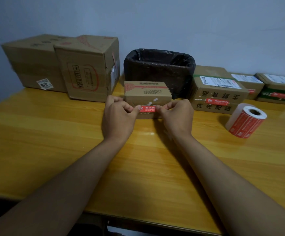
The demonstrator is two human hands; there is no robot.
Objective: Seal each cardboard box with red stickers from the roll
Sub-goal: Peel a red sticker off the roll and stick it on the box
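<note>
Stretching across the front of the small box (147, 97) mid-table, a red sticker (147, 109) is being pinched at its 2 ends by the left hand (118, 114) and right hand (177, 114). Being thin, limp and tacky, it is probably best gripped by its tips. The roll (246, 120) is lying nearby, to the right.
</note>
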